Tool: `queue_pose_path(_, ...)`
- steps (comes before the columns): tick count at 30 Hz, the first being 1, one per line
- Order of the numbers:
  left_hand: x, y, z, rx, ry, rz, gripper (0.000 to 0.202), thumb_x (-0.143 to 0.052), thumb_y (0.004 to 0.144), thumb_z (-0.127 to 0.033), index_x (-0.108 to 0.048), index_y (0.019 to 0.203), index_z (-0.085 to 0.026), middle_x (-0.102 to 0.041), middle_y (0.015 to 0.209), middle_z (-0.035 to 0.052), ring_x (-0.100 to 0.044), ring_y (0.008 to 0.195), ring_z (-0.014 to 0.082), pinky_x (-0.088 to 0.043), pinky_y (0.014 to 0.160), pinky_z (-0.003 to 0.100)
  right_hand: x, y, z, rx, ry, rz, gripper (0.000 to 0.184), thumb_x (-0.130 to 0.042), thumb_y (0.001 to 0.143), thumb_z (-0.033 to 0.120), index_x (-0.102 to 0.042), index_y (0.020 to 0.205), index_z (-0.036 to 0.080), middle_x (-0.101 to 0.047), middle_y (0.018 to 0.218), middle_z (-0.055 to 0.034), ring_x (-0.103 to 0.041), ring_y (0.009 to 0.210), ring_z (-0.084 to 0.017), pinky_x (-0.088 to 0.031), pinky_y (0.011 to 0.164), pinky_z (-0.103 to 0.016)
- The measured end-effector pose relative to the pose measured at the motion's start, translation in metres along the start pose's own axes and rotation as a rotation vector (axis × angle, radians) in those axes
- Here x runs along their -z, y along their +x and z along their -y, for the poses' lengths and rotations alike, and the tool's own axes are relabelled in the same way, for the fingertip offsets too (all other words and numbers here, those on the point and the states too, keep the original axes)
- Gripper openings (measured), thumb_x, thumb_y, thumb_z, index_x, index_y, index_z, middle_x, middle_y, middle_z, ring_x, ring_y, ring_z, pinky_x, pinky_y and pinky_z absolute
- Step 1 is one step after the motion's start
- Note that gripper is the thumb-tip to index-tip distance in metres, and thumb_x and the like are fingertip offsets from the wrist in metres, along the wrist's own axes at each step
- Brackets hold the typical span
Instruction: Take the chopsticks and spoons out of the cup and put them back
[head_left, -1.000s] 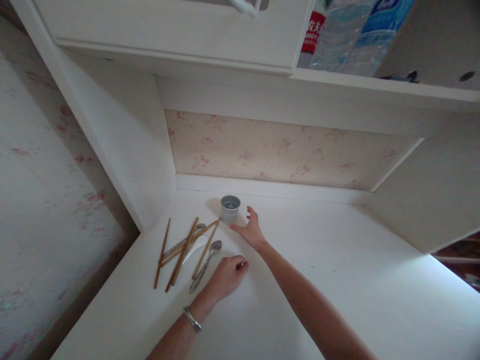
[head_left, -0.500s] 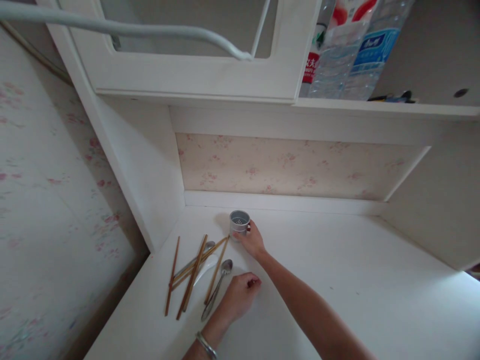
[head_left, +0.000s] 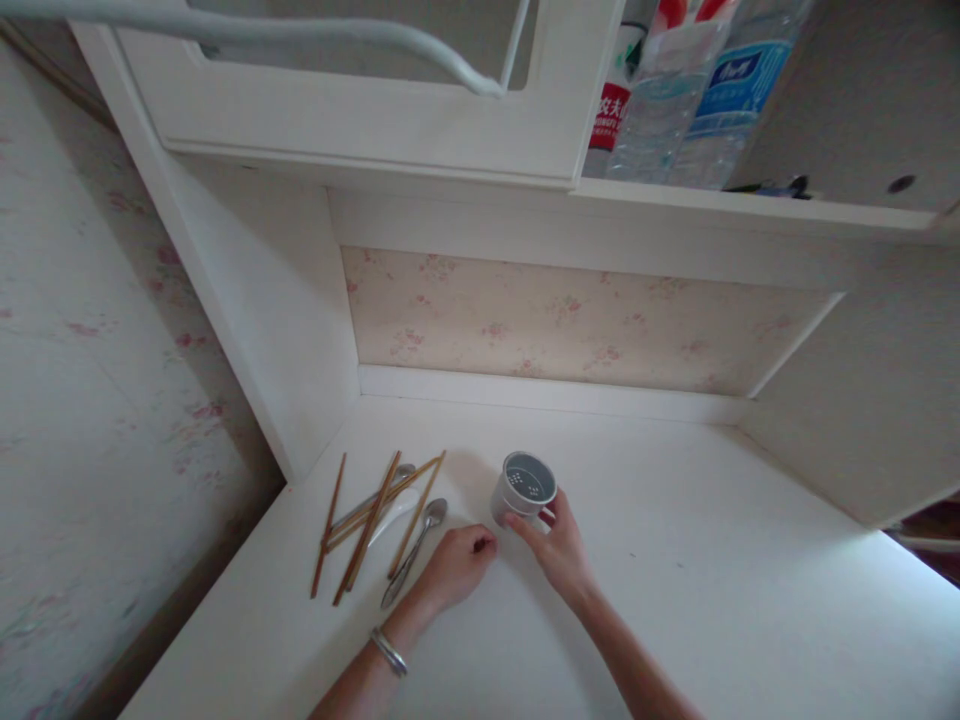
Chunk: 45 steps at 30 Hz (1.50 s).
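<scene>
White cabinet (head_left: 375, 125): frames your workplace above and at the sides, with flowered wallpaper (head_left: 487, 310) at the back.

White tabletop (head_left: 712, 610): lies beneath both of your hands and the tableware.

Plastic bottles (head_left: 667, 115): side by side on the upper shelf, one with a blue label, one with a red.

Your right hand (head_left: 561, 550): at the right side of the cup, fingers bent and gripping it; the thumb lies low on the near wall, the other fingers round the right side, so the cup sits between them.

Your left hand (head_left: 459, 562): fingers curled into a loose fist, to the left of the cup and just apart from it, near the spoon handles.

Grey cup (head_left: 519, 497): held by your right hand, mouth up and slightly tilted, with small holes in its floor; whether its base touches the tabletop you cannot be sure from this angle.

Wooden chopsticks (head_left: 367, 527): loosely strewn to your left, some crossing.

Metal spoon (head_left: 435, 512): beside your left forearm, bowl pointing away from you.

White spoon (head_left: 403, 504): among the chopsticks; a second metal spoon (head_left: 406, 471) lies partly under them.

Silver bracelet (head_left: 388, 652): round your left wrist.
</scene>
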<state>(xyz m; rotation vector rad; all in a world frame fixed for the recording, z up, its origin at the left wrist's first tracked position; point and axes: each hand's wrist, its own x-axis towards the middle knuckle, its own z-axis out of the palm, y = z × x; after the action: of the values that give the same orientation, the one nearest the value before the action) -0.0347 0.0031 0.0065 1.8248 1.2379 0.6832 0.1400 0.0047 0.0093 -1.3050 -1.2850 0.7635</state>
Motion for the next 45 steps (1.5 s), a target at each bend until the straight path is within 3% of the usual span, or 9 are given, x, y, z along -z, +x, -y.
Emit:
queue_pose_path(5,-0.003,-0.001,0.003,-0.015,0.036,-0.061,0.029,-0.045,0.085,-0.029,-0.071,0.087,-0.017,-0.073,0.084,0.0048,-0.065,0.079,0.0181,-0.043,0.072,0.026,0.011,-0.026,-0.022,-0.011,-0.057,-0.016,0.067,-0.079,0.069,0.041,-0.049,0.125,0.023,-0.063,0.12,-0.0096,-0.062,0.106,-0.027,-0.049,0.094,-0.046)
queue_pose_path(11,-0.007,-0.001,0.004,-0.012,0.055,-0.096,0.029,-0.045,0.085,-0.03,-0.071,0.086,-0.018,-0.073,0.086,0.0047,-0.065,0.081,0.0183,-0.044,0.074,0.027,0.009,-0.031,-0.03,0.054,-0.118,-0.014,0.068,-0.079,0.067,0.042,-0.051,0.126,0.023,-0.063,0.12,-0.0103,-0.061,0.106,-0.028,-0.049,0.093,-0.046)
queue_pose_path(15,-0.002,-0.006,0.0,0.123,-0.035,-0.1,0.035,-0.044,0.086,-0.04,-0.069,0.086,-0.017,-0.068,0.071,0.0026,-0.059,0.06,0.0158,-0.043,0.057,0.026,0.011,-0.03,-0.033,0.032,-0.087,0.001,0.069,-0.079,0.067,0.043,-0.051,0.127,0.024,-0.063,0.12,-0.0104,-0.062,0.104,-0.029,-0.05,0.091,-0.046)
queue_pose_path(18,0.021,-0.008,-0.002,0.197,-0.011,-0.19,0.041,-0.041,0.088,-0.047,-0.068,0.089,-0.017,-0.066,0.068,0.0018,-0.057,0.055,0.0154,-0.041,0.053,0.026,0.013,-0.03,-0.034,0.018,-0.067,0.037,0.069,-0.077,0.069,0.042,-0.049,0.129,0.023,-0.062,0.123,-0.0105,-0.061,0.108,-0.029,-0.049,0.094,-0.046)
queue_pose_path(23,0.091,-0.001,0.005,0.199,0.404,-0.361,0.035,-0.041,0.089,-0.041,-0.069,0.089,-0.021,-0.072,0.091,0.0054,-0.065,0.085,0.0226,-0.045,0.076,0.032,0.015,-0.03,-0.031,0.029,-0.111,0.068,0.07,-0.076,0.07,0.042,-0.047,0.131,0.024,-0.06,0.127,-0.0103,-0.059,0.111,-0.03,-0.049,0.095,-0.046)
queue_pose_path(27,0.129,0.008,0.022,0.418,0.713,-0.363,0.034,-0.044,0.086,-0.041,-0.069,0.093,-0.019,-0.07,0.105,0.0126,-0.065,0.093,0.0293,-0.046,0.077,0.036,0.017,-0.029,-0.032,0.068,-0.142,0.077,0.07,-0.076,0.071,0.041,-0.046,0.132,0.024,-0.058,0.128,-0.0101,-0.057,0.115,-0.03,-0.047,0.096,-0.045)
queue_pose_path(30,0.133,0.014,0.038,0.516,0.812,-0.282,0.04,-0.046,0.084,-0.046,-0.068,0.097,-0.015,-0.067,0.115,0.018,-0.064,0.099,0.0326,-0.047,0.077,0.037,0.018,-0.028,-0.031,0.11,-0.127,0.095,0.068,-0.075,0.072,0.039,-0.047,0.132,0.023,-0.059,0.128,-0.0099,-0.056,0.116,-0.03,-0.046,0.098,-0.045)
queue_pose_path(34,0.127,0.022,0.05,0.529,0.797,-0.244,0.041,-0.045,0.084,-0.047,-0.068,0.096,-0.015,-0.067,0.114,0.0179,-0.064,0.1,0.0314,-0.047,0.081,0.036,0.02,-0.028,-0.027,0.121,-0.124,0.104,0.069,-0.076,0.071,0.038,-0.047,0.132,0.023,-0.058,0.127,-0.0103,-0.056,0.115,-0.029,-0.047,0.097,-0.045)
queue_pose_path(45,0.152,0.034,0.056,0.536,0.62,-0.319,0.042,-0.052,0.078,-0.053,-0.069,0.091,-0.017,-0.072,0.099,0.0127,-0.066,0.091,0.0303,-0.045,0.072,0.033,0.023,-0.027,-0.024,0.139,-0.102,0.112,0.07,-0.077,0.07,0.037,-0.048,0.132,0.024,-0.059,0.125,-0.0099,-0.058,0.113,-0.03,-0.049,0.095,-0.044)
